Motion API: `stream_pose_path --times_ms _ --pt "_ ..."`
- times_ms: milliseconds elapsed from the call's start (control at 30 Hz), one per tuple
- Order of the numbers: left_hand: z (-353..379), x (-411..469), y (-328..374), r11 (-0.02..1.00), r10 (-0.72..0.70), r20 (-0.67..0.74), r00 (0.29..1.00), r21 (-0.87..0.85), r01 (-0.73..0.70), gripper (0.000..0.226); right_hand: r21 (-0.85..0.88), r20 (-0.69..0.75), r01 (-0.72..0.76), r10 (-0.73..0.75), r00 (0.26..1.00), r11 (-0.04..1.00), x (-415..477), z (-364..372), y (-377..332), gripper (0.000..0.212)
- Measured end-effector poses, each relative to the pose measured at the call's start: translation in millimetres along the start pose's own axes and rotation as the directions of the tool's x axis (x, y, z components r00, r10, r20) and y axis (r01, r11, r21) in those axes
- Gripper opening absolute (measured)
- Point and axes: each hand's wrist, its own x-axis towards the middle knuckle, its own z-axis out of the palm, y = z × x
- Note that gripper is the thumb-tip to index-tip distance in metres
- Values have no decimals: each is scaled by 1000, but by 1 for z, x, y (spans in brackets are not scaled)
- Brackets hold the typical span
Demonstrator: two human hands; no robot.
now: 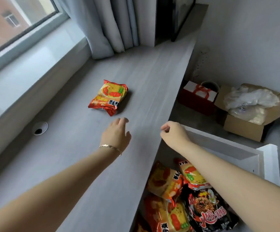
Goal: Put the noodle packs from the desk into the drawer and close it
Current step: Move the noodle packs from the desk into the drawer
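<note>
One red and yellow noodle pack (109, 97) lies flat on the grey desk (78, 164), out in the middle. My left hand (117, 134) hovers just short of it, fingers apart and empty, a thin bracelet on the wrist. My right hand (173, 133) is over the desk's right edge with its fingers loosely curled and nothing in them. Below that edge the white drawer (268, 164) stands pulled out. Several noodle packs (167, 183) lie in it, red-yellow ones and a black one (208, 210). My right forearm hides part of them.
A round cable hole (39, 128) sits in the desk near the window sill. Grey curtains (112, 25) hang at the desk's far end. On the floor to the right stand a red gift bag (198, 97) and an open cardboard box (246, 118) with plastic wrapping.
</note>
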Motion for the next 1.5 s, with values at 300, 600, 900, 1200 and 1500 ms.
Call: stream_pose_path --times_ms 300,600,900,1200,1500 --pt "1 133 -54 922 -369 -8 929 127 367 117 88 -7 -1 2 1000 996 57 24 -62 26" --pt "-7 114 -42 917 -368 -20 930 -174 359 78 144 3 -18 18 1000 989 45 22 -46 25" --pt "-18 -26 18 953 300 198 933 -24 -301 103 502 173 -239 174 969 831 -6 -17 -1 76" --pt "50 -129 85 930 358 300 884 -37 -364 106 465 290 -403 294 911 789 -94 -28 131 54" --pt "116 -228 73 999 -40 421 906 -5 47 59 348 422 -616 469 776 706 -163 12 242 53"
